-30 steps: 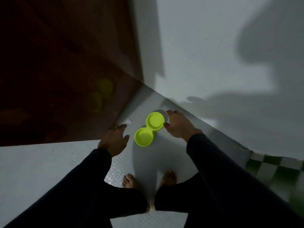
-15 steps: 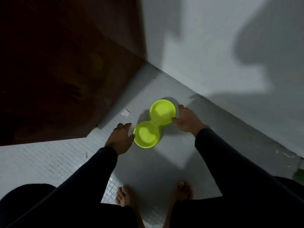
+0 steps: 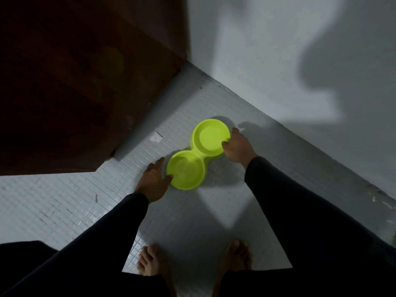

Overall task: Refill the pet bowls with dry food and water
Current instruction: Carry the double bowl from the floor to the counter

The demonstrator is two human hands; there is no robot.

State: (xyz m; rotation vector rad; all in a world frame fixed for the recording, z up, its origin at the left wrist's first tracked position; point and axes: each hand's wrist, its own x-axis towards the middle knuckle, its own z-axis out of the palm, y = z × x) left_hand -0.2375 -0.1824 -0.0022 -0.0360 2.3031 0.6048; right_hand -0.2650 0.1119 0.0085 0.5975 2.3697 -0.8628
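Bowl: lime double pet bowl (image 3: 198, 154) on tiled floor (image 3: 64, 202), nr corner of wall (image 3: 267, 61) & dark wood door (image 3: 75, 82).
L hand (image 3: 154, 181): fingers pinch near rim.
R hand (image 3: 237, 147): fingers grip far rim.
Room: open floor toward bare feet (image 3: 150, 262).

Long black sleeves (image 3: 300, 211), bare feet (image 3: 150, 262).

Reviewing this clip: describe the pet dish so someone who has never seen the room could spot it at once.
Find the corner where the dark wooden door meets the pale wall; on the tiled floor just in front of it lies the pet dish. The left hand and right hand grip its two ends. It is the only bright lime-green thing, two round bowls joined together.
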